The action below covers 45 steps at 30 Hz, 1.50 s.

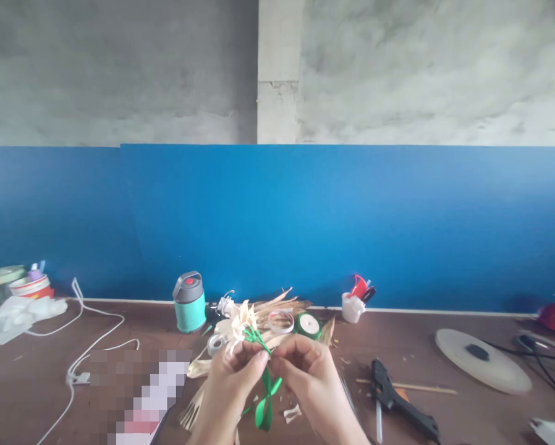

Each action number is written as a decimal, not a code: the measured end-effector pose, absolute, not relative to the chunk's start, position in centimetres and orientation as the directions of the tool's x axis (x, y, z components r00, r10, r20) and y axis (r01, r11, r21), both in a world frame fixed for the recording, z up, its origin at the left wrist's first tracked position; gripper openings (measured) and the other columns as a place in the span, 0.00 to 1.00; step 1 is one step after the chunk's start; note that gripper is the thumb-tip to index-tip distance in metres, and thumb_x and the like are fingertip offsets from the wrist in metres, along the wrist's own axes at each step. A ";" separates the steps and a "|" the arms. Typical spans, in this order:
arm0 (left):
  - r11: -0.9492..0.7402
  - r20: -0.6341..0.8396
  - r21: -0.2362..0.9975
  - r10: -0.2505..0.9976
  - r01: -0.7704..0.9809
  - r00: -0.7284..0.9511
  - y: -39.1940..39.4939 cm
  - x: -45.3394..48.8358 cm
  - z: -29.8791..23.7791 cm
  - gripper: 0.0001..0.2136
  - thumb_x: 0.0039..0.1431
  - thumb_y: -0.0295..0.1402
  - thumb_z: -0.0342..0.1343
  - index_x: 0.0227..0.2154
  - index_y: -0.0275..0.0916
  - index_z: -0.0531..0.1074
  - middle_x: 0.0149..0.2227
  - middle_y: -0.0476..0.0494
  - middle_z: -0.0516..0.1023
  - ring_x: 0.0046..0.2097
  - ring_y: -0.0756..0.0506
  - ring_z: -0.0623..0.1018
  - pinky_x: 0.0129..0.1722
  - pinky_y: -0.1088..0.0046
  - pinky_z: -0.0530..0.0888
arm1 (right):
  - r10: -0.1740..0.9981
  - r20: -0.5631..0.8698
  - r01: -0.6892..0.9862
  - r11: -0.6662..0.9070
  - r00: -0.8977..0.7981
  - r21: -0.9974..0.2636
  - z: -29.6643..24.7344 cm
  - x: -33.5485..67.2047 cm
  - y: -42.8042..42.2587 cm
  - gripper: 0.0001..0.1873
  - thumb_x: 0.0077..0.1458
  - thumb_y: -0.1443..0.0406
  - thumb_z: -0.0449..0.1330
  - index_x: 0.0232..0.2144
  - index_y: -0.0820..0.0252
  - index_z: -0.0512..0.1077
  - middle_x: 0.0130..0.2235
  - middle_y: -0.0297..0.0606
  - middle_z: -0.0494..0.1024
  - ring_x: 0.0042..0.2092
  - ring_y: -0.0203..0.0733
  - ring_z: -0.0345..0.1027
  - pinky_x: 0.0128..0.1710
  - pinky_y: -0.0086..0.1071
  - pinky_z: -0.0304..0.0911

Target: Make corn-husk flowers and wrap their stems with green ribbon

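Note:
My left hand (233,374) and my right hand (305,371) meet low in the middle, both pinched on a small bunch of cream husk flowers (240,321) with green stems. A green ribbon (266,402) hangs from the stems between my hands, its end loose below. The blooms point up and left, away from me. My fingers are curled closed round the stems where the ribbon sits.
On the brown table: a teal flask (189,303), a green ribbon spool (309,324), tape rolls (281,321), dry husk strips (277,303), a white cup with tools (353,306), a black glue gun (398,398), a white disc (481,358), white cables (87,346), containers (27,287) far left.

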<state>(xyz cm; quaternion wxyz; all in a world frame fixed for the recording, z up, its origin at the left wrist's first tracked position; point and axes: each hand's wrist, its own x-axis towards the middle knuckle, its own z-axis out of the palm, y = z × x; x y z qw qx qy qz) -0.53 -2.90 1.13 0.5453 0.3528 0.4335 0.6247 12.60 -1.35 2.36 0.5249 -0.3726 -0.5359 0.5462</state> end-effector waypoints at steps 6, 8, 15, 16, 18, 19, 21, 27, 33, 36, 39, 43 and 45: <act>-0.080 0.021 0.940 0.984 -0.332 -0.177 -2.9 -0.1 1.0 0.11 0.39 0.37 0.68 0.21 0.35 0.76 0.21 0.47 0.76 0.25 0.47 0.73 0.28 0.74 0.70 | 0.968 0.221 -0.089 0.211 -0.117 -0.973 1.9 12.3 -1.5 0.09 0.42 0.64 0.65 0.19 0.62 0.69 0.18 0.31 0.67 0.21 0.32 0.57 0.21 0.27 0.52; -0.097 0.017 0.930 0.975 -0.355 -0.221 -3.3 0.4 1.2 0.11 0.40 0.38 0.68 0.22 0.35 0.77 0.20 0.48 0.75 0.24 0.48 0.73 0.27 0.74 0.70 | 0.965 0.234 -0.066 0.227 -0.120 -0.972 1.8 12.3 -1.5 0.10 0.44 0.63 0.64 0.19 0.62 0.69 0.18 0.31 0.68 0.22 0.33 0.58 0.21 0.27 0.53; -0.169 0.082 0.951 0.945 -0.258 -0.317 -4.1 1.1 1.6 0.14 0.39 0.41 0.69 0.20 0.35 0.77 0.18 0.49 0.74 0.26 0.45 0.74 0.27 0.75 0.70 | 0.963 0.249 -0.025 0.248 -0.107 -0.968 1.6 11.9 -1.8 0.13 0.48 0.59 0.63 0.21 0.63 0.71 0.20 0.34 0.70 0.23 0.35 0.59 0.23 0.28 0.55; -0.168 0.087 0.956 0.946 -0.242 -0.314 -4.0 0.9 1.6 0.14 0.40 0.41 0.69 0.20 0.35 0.76 0.18 0.49 0.73 0.25 0.47 0.73 0.26 0.76 0.69 | 0.961 0.256 -0.014 0.256 -0.107 -0.967 1.7 11.9 -1.8 0.13 0.48 0.59 0.63 0.21 0.63 0.71 0.20 0.34 0.70 0.24 0.36 0.60 0.24 0.29 0.55; -0.157 0.076 0.951 0.953 -0.266 -0.293 -3.9 0.4 1.7 0.13 0.42 0.41 0.68 0.20 0.36 0.75 0.19 0.51 0.73 0.24 0.50 0.70 0.24 0.78 0.67 | 0.959 0.249 0.009 0.253 -0.137 -0.967 1.8 12.1 -1.7 0.12 0.48 0.59 0.64 0.21 0.63 0.71 0.20 0.34 0.70 0.23 0.36 0.60 0.24 0.29 0.55; -0.137 0.054 0.941 0.963 -0.308 -0.263 -3.8 0.2 1.8 0.13 0.42 0.41 0.68 0.20 0.36 0.73 0.18 0.52 0.71 0.23 0.51 0.68 0.24 0.78 0.66 | 0.957 0.236 0.023 0.243 -0.167 -0.970 1.9 12.3 -1.6 0.10 0.48 0.61 0.64 0.22 0.63 0.72 0.20 0.33 0.71 0.23 0.36 0.61 0.23 0.28 0.55; -0.079 0.002 0.916 0.981 -0.393 -0.193 -3.7 -0.1 1.9 0.14 0.43 0.40 0.68 0.18 0.37 0.70 0.16 0.55 0.66 0.20 0.53 0.64 0.21 0.79 0.62 | 0.946 0.226 0.064 0.247 -0.231 -0.967 2.2 12.7 -1.5 0.06 0.47 0.64 0.63 0.25 0.63 0.74 0.21 0.33 0.72 0.25 0.36 0.63 0.24 0.28 0.57; 0.010 -0.055 0.916 0.993 -0.401 -0.102 -3.4 -0.6 2.2 0.17 0.40 0.39 0.69 0.18 0.38 0.66 0.15 0.59 0.58 0.19 0.56 0.55 0.20 0.80 0.52 | 0.921 0.254 0.185 0.316 -0.294 -0.931 3.0 13.7 -1.6 0.05 0.47 0.70 0.59 0.25 0.62 0.76 0.23 0.34 0.74 0.26 0.36 0.63 0.27 0.28 0.58; -0.029 0.006 0.966 0.996 -0.258 -0.091 -3.2 -1.2 2.7 0.17 0.43 0.42 0.67 0.17 0.38 0.65 0.11 0.62 0.52 0.17 0.57 0.47 0.19 0.78 0.43 | 0.901 0.037 0.112 0.094 -0.432 -0.989 2.7 15.1 -0.5 0.03 0.46 0.67 0.64 0.25 0.62 0.74 0.21 0.30 0.71 0.21 0.30 0.57 0.20 0.25 0.50; 0.022 -0.019 0.966 1.000 -0.259 0.016 -3.4 -1.2 3.1 0.17 0.42 0.41 0.67 0.18 0.38 0.65 0.11 0.62 0.53 0.17 0.57 0.46 0.18 0.77 0.42 | 0.879 0.022 -0.137 -0.049 -0.476 -0.989 2.7 15.3 0.0 0.14 0.49 0.56 0.66 0.33 0.61 0.75 0.22 0.29 0.71 0.20 0.28 0.53 0.18 0.23 0.46; 0.070 -0.028 0.961 0.987 -0.268 0.158 -3.6 -1.0 3.2 0.17 0.40 0.40 0.68 0.17 0.37 0.66 0.12 0.60 0.56 0.17 0.58 0.47 0.18 0.77 0.42 | 0.836 0.076 -0.306 -0.113 -0.543 -0.945 2.7 14.8 -0.1 0.17 0.46 0.55 0.69 0.33 0.62 0.78 0.26 0.32 0.73 0.24 0.28 0.58 0.23 0.22 0.51; 0.087 -0.005 0.959 0.957 -0.271 0.289 -3.6 -0.9 2.5 0.18 0.39 0.42 0.69 0.18 0.37 0.66 0.13 0.60 0.57 0.16 0.59 0.49 0.17 0.77 0.43 | 0.751 0.122 -0.384 -0.184 -0.648 -0.905 2.2 14.5 -0.1 0.11 0.43 0.59 0.71 0.26 0.62 0.80 0.27 0.35 0.75 0.30 0.33 0.65 0.32 0.26 0.58; 0.112 -0.009 0.949 0.945 -0.295 0.328 -3.5 -0.9 2.1 0.18 0.39 0.41 0.70 0.19 0.38 0.66 0.13 0.60 0.58 0.16 0.59 0.49 0.16 0.78 0.44 | 0.715 0.131 -0.385 -0.205 -0.687 -0.900 2.0 14.7 0.1 0.12 0.42 0.59 0.72 0.25 0.63 0.80 0.25 0.35 0.75 0.30 0.35 0.66 0.32 0.27 0.59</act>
